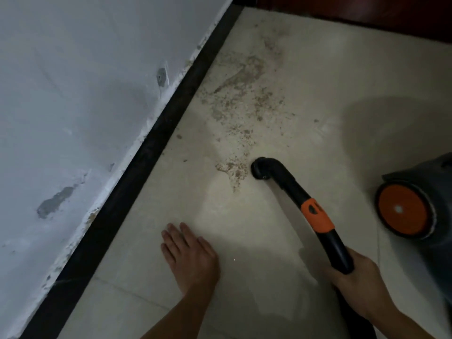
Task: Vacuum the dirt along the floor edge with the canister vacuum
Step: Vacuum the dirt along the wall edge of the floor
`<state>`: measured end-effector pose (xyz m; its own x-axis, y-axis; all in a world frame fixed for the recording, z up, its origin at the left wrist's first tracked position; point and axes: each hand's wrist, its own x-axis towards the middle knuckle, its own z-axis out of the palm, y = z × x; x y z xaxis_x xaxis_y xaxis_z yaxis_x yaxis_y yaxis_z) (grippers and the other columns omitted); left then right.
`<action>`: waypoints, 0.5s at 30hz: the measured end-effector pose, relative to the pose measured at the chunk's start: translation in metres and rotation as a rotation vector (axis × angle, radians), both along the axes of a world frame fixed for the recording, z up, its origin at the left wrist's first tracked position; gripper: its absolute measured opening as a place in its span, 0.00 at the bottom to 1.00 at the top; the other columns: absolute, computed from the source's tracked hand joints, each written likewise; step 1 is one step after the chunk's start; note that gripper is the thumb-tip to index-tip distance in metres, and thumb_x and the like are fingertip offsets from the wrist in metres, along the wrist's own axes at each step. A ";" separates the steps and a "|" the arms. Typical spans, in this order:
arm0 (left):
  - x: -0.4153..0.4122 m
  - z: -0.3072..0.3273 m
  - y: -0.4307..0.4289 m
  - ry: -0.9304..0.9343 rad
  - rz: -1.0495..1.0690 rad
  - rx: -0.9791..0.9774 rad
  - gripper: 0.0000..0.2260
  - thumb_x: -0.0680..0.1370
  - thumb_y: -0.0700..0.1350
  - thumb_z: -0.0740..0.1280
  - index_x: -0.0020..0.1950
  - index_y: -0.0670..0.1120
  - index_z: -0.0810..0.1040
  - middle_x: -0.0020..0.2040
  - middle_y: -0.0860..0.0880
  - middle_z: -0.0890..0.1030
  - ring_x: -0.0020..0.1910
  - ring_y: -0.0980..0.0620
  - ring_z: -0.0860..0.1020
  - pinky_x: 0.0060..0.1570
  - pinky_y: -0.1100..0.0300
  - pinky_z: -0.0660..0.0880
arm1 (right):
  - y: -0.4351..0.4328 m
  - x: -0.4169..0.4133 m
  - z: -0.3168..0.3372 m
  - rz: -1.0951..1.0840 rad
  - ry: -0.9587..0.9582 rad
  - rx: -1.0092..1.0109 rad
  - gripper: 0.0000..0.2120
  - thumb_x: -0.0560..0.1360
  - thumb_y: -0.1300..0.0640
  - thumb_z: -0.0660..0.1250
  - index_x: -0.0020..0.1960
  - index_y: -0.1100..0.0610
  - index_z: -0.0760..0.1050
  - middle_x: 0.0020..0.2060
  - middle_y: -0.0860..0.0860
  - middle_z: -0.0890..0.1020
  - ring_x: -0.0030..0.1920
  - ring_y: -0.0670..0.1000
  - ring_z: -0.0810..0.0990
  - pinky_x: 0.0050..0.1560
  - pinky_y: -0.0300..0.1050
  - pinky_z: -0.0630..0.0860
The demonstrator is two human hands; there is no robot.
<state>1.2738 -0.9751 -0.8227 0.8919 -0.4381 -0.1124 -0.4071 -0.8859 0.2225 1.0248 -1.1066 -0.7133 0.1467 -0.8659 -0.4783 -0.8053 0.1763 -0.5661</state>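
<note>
Brown dirt (pixel 244 94) is scattered over the pale tile floor (pixel 318 81) beside a black skirting strip (pixel 156 145). My right hand (pixel 359 282) grips the black vacuum wand (pixel 291 184), which has an orange collar (pixel 316 216). The wand's bent nozzle end (pixel 260 168) sits on the floor just right of the nearest patch of dirt (pixel 232 168). My left hand (pixel 189 255) lies flat on the tile with fingers straight, well below the dirt. The canister vacuum (pixel 415 206), dark with an orange wheel, stands at the right edge.
A white wall (pixel 73 94) with chipped paint rises left of the black strip. Dark reddish furniture or a door (pixel 367 11) runs along the top right. Bare tile lies between my two hands.
</note>
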 end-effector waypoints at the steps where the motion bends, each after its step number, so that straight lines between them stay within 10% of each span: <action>1: 0.000 0.000 0.000 0.002 -0.005 -0.012 0.27 0.79 0.50 0.48 0.75 0.37 0.63 0.75 0.35 0.61 0.75 0.37 0.57 0.74 0.43 0.53 | 0.004 -0.005 -0.001 0.012 0.003 0.002 0.15 0.65 0.68 0.74 0.41 0.50 0.77 0.33 0.53 0.82 0.35 0.56 0.81 0.38 0.52 0.76; 15: 0.001 -0.003 0.005 0.040 -0.021 -0.040 0.27 0.80 0.50 0.48 0.75 0.37 0.61 0.76 0.35 0.59 0.76 0.36 0.56 0.75 0.43 0.51 | 0.015 0.046 -0.009 0.061 -0.048 -0.047 0.06 0.67 0.61 0.72 0.39 0.54 0.77 0.29 0.54 0.80 0.30 0.55 0.80 0.32 0.50 0.77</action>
